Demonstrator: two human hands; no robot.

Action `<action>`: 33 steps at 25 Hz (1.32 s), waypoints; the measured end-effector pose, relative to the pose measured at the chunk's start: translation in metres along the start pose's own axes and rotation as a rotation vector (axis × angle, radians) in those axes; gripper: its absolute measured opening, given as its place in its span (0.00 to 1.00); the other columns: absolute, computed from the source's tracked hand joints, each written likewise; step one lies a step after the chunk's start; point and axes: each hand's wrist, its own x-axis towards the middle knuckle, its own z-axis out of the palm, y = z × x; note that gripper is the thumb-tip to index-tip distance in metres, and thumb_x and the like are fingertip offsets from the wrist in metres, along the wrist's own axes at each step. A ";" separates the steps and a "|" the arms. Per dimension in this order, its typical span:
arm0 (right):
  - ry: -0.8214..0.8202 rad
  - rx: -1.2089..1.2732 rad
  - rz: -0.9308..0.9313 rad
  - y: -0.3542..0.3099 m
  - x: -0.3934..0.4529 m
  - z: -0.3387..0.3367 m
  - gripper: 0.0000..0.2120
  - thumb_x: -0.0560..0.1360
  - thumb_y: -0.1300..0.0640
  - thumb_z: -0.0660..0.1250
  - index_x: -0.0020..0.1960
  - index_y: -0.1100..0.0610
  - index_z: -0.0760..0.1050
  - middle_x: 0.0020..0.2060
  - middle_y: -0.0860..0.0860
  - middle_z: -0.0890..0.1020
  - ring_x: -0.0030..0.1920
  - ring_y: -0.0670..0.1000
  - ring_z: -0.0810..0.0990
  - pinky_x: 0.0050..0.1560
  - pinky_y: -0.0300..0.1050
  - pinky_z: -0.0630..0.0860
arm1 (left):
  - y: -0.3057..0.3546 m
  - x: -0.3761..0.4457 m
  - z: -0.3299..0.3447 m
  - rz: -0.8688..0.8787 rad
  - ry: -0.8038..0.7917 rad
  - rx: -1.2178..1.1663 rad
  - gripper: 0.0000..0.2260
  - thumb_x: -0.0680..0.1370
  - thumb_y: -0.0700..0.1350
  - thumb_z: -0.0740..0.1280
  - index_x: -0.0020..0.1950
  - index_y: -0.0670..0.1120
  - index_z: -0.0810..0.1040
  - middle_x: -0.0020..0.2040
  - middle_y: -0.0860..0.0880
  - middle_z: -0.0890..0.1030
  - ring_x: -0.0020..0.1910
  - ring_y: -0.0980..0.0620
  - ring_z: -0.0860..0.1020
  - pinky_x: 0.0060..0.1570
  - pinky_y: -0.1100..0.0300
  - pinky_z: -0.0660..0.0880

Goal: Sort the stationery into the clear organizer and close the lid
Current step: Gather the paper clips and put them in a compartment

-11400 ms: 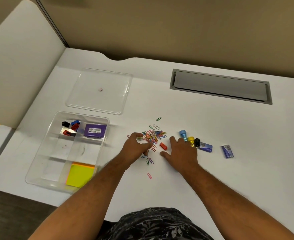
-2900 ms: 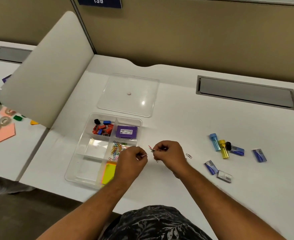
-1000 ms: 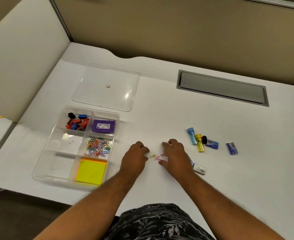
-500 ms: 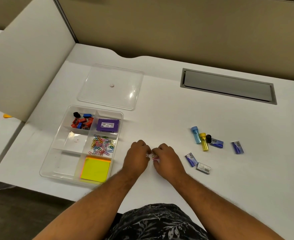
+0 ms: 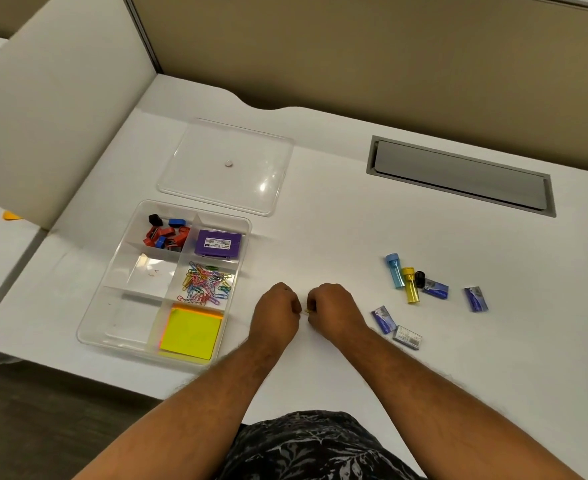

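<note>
The clear organizer [image 5: 244,237] stands at the desk's left, holding red, blue and black sharpeners [image 5: 166,233], a purple box [image 5: 218,244], coloured paper clips [image 5: 206,284] and yellow sticky notes [image 5: 191,330]. Its clear lid [image 5: 226,164] lies flat behind it. My left hand [image 5: 278,315] and my right hand [image 5: 334,311] sit knuckle to knuckle just right of the organizer, fingers curled. A small yellow paper clip [image 5: 307,310] shows between them, pinched at my right fingertips. What my left fingers hold is hidden.
To the right lie a blue tube [image 5: 394,270], a yellow tube [image 5: 410,284], a black cap [image 5: 419,276] and several small blue staple boxes [image 5: 384,318]. A grey cable hatch [image 5: 458,176] is set into the desk behind. A white divider [image 5: 57,98] rises at left.
The loose clips that lay on the desk between my hands a second ago are gathered up. Both hands have drawn together and curled into fists.
</note>
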 end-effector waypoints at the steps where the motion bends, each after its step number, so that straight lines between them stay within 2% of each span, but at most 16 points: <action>1: -0.005 0.003 0.006 0.000 0.000 -0.001 0.06 0.71 0.62 0.72 0.46 0.54 0.85 0.42 0.51 0.85 0.44 0.53 0.82 0.49 0.47 0.81 | 0.001 0.002 -0.002 -0.032 -0.005 -0.030 0.03 0.76 0.38 0.72 0.46 0.44 0.85 0.49 0.48 0.83 0.49 0.50 0.81 0.50 0.64 0.72; 4: -0.026 -0.003 0.014 -0.002 0.000 -0.002 0.05 0.68 0.63 0.72 0.43 0.55 0.82 0.39 0.51 0.83 0.43 0.53 0.81 0.46 0.47 0.79 | 0.001 0.012 -0.010 -0.105 -0.071 -0.108 0.07 0.73 0.35 0.72 0.43 0.46 0.86 0.46 0.49 0.85 0.46 0.51 0.82 0.48 0.62 0.75; 7: -0.014 0.008 -0.003 -0.002 -0.003 0.000 0.06 0.66 0.64 0.70 0.39 0.55 0.76 0.34 0.48 0.76 0.40 0.53 0.78 0.41 0.47 0.75 | 0.005 0.014 -0.014 -0.095 -0.144 -0.160 0.09 0.72 0.32 0.70 0.42 0.45 0.87 0.43 0.48 0.87 0.45 0.51 0.83 0.48 0.61 0.77; 10: 0.027 0.082 0.018 -0.001 -0.007 0.001 0.08 0.65 0.63 0.71 0.37 0.53 0.73 0.33 0.46 0.76 0.38 0.52 0.77 0.39 0.47 0.75 | 0.002 0.007 -0.017 -0.054 -0.160 -0.178 0.11 0.72 0.31 0.69 0.41 0.45 0.87 0.42 0.49 0.86 0.42 0.53 0.81 0.44 0.66 0.74; 13: 0.109 0.407 0.189 0.003 -0.010 -0.005 0.05 0.64 0.61 0.74 0.34 0.55 0.78 0.30 0.47 0.81 0.36 0.49 0.80 0.39 0.47 0.79 | -0.008 -0.001 -0.029 -0.049 -0.082 -0.218 0.11 0.71 0.31 0.71 0.40 0.47 0.85 0.40 0.53 0.83 0.40 0.56 0.79 0.42 0.69 0.72; 15: 0.110 0.676 0.289 0.003 -0.013 -0.011 0.06 0.63 0.62 0.75 0.33 0.57 0.78 0.30 0.50 0.84 0.35 0.53 0.83 0.39 0.48 0.80 | -0.016 -0.006 -0.043 -0.033 -0.030 -0.238 0.12 0.72 0.32 0.73 0.39 0.49 0.83 0.41 0.53 0.83 0.39 0.56 0.79 0.43 0.69 0.74; 17: 0.089 0.938 0.307 -0.005 -0.018 -0.017 0.10 0.66 0.67 0.75 0.32 0.58 0.76 0.30 0.57 0.85 0.32 0.57 0.82 0.37 0.52 0.78 | -0.026 -0.009 -0.060 -0.005 0.021 -0.267 0.11 0.71 0.33 0.74 0.38 0.50 0.82 0.40 0.55 0.82 0.40 0.57 0.80 0.44 0.67 0.76; 20: 0.063 1.130 0.234 -0.039 -0.019 -0.026 0.11 0.68 0.68 0.75 0.33 0.58 0.75 0.31 0.61 0.83 0.32 0.56 0.82 0.35 0.47 0.79 | -0.049 -0.008 -0.087 0.001 0.120 -0.309 0.09 0.70 0.36 0.77 0.39 0.50 0.83 0.39 0.56 0.82 0.40 0.59 0.80 0.42 0.69 0.75; 22: 0.068 1.138 0.144 -0.071 -0.014 -0.030 0.09 0.67 0.66 0.76 0.34 0.60 0.76 0.32 0.59 0.84 0.34 0.57 0.84 0.39 0.49 0.84 | -0.069 -0.006 -0.104 -0.030 0.191 -0.327 0.10 0.69 0.36 0.78 0.38 0.50 0.82 0.39 0.56 0.82 0.40 0.59 0.80 0.41 0.71 0.74; 24: 0.085 1.018 0.041 -0.105 -0.007 -0.031 0.07 0.65 0.63 0.77 0.36 0.60 0.78 0.33 0.57 0.85 0.37 0.59 0.86 0.45 0.56 0.85 | -0.087 -0.002 -0.118 -0.066 0.231 -0.334 0.11 0.68 0.35 0.78 0.39 0.50 0.81 0.39 0.55 0.82 0.40 0.59 0.80 0.42 0.68 0.76; 25: 0.096 0.926 0.000 -0.122 -0.004 -0.030 0.06 0.65 0.63 0.77 0.37 0.58 0.80 0.34 0.55 0.86 0.39 0.58 0.87 0.46 0.56 0.85 | -0.096 0.000 -0.124 -0.081 0.233 -0.331 0.12 0.68 0.35 0.78 0.39 0.50 0.81 0.39 0.55 0.82 0.40 0.59 0.80 0.42 0.66 0.78; 26: 0.111 0.842 -0.034 -0.137 0.000 -0.030 0.06 0.66 0.63 0.78 0.38 0.56 0.82 0.35 0.53 0.86 0.40 0.57 0.86 0.46 0.54 0.84 | -0.104 0.002 -0.129 -0.091 0.227 -0.324 0.12 0.68 0.35 0.78 0.40 0.51 0.81 0.40 0.55 0.82 0.40 0.59 0.81 0.42 0.65 0.79; 28: 0.130 0.752 -0.085 -0.161 0.006 -0.030 0.05 0.68 0.63 0.78 0.40 0.55 0.85 0.37 0.50 0.87 0.41 0.52 0.86 0.48 0.52 0.83 | -0.115 0.004 -0.135 -0.099 0.223 -0.330 0.12 0.68 0.37 0.79 0.41 0.52 0.81 0.40 0.56 0.82 0.39 0.61 0.81 0.37 0.71 0.76; 30: 0.105 0.708 -0.096 -0.173 0.012 -0.030 0.08 0.69 0.64 0.78 0.47 0.54 0.88 0.42 0.50 0.89 0.44 0.49 0.87 0.50 0.47 0.83 | -0.123 0.006 -0.139 -0.100 0.224 -0.349 0.14 0.68 0.38 0.80 0.41 0.54 0.81 0.40 0.57 0.82 0.42 0.65 0.80 0.34 0.74 0.74; 33: 0.047 0.643 -0.093 -0.165 0.014 -0.033 0.14 0.72 0.63 0.78 0.57 0.54 0.88 0.50 0.50 0.89 0.50 0.47 0.87 0.55 0.42 0.81 | -0.131 0.007 -0.140 -0.068 0.172 -0.325 0.17 0.68 0.38 0.81 0.47 0.56 0.81 0.46 0.59 0.81 0.45 0.63 0.80 0.38 0.76 0.72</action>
